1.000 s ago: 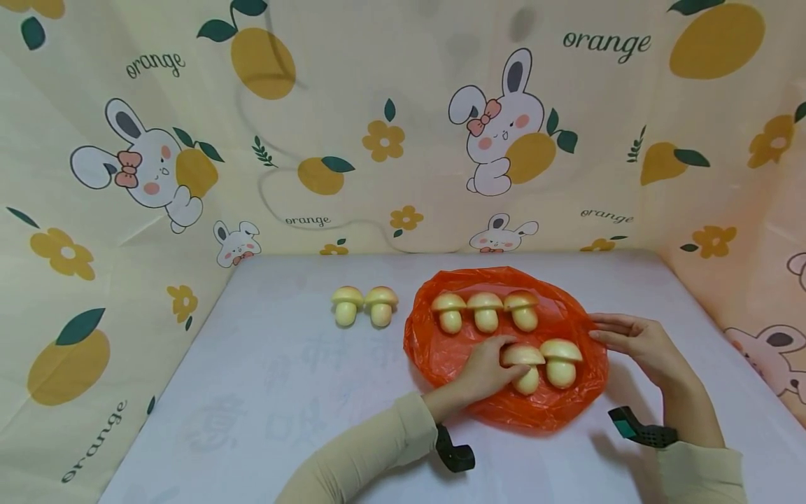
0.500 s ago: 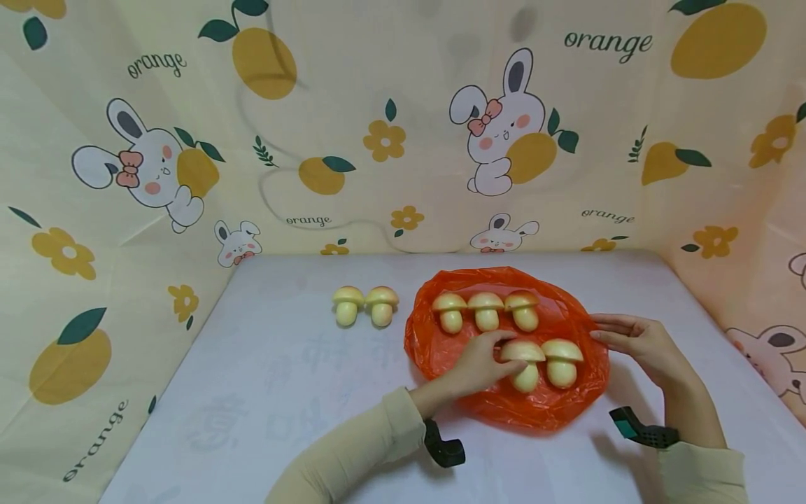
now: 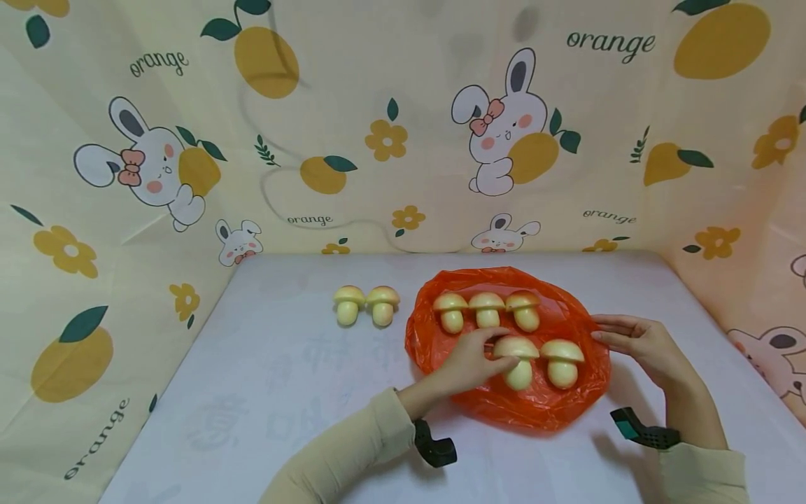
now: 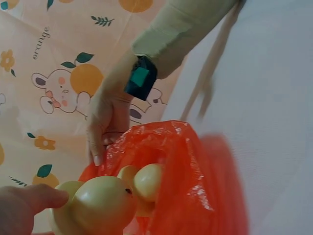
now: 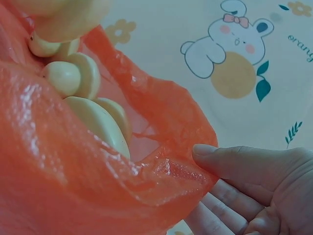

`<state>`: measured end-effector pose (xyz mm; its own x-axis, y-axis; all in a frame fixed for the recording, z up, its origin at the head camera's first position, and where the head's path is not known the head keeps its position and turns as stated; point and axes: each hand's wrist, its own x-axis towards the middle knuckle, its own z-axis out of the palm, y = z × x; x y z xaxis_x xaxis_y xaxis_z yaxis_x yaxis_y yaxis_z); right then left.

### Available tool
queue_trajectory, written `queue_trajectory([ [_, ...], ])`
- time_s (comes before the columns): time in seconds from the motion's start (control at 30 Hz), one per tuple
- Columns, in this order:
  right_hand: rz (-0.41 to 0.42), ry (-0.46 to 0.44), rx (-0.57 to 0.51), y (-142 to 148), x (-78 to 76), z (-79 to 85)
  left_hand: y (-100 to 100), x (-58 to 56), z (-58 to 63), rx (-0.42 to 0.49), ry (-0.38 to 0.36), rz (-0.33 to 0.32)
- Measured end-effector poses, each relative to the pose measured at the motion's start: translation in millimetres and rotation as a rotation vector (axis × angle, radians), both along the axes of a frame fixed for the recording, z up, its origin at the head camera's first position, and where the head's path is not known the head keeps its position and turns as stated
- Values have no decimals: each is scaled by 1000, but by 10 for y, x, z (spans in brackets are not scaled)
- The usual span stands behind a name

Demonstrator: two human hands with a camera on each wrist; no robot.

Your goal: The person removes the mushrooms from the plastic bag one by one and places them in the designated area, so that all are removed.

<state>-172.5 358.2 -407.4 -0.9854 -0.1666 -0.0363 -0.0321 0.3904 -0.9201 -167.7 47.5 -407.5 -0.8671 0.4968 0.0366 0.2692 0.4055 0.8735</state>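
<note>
My left hand (image 3: 467, 362) grips a pale yellow toy mushroom (image 3: 519, 376) by the left side of its cap, over the opened red plastic bag (image 3: 441, 378). In the left wrist view, the thumb lies against this mushroom (image 4: 105, 203), above the bag's opening. Another mushroom (image 3: 562, 367) sits to its right inside the bag. Behind them, three more mushrooms (image 3: 487, 311) stand in a row in the bag. At the bag's right rim, my right hand (image 3: 645, 350) pinches the plastic, thumb (image 5: 230, 159) on the inner side and fingers underneath.
Two similar mushrooms (image 3: 366, 305) lie side by side on the white table (image 3: 271, 364), left of the bag. A patterned cloth (image 3: 378, 189) with rabbits and oranges rises behind the table and along both sides. Black wrist devices (image 3: 434, 444) sit on both arms.
My left hand has moved a little to the left with the mushroom, opening a gap from the one beside it. The right hand stays at the bag's rim.
</note>
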Motion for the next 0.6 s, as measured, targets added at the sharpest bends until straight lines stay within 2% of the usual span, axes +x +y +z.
queue_trajectory([
  [0.2, -4, -4, 20, -7, 16, 18, -53, -10, 21, 53, -1, 0],
  [0.37, -4, -12, 20, -4, 16, 25, -114, -26, 41, 48, 19, 12],
  [0.47, -2, -9, 17, -1, 12, 22, -159, -40, 66, 59, -11, 26],
  [0.6, -2, -8, 20, -2, 8, 21, -217, -60, 113, 71, -17, 38],
])
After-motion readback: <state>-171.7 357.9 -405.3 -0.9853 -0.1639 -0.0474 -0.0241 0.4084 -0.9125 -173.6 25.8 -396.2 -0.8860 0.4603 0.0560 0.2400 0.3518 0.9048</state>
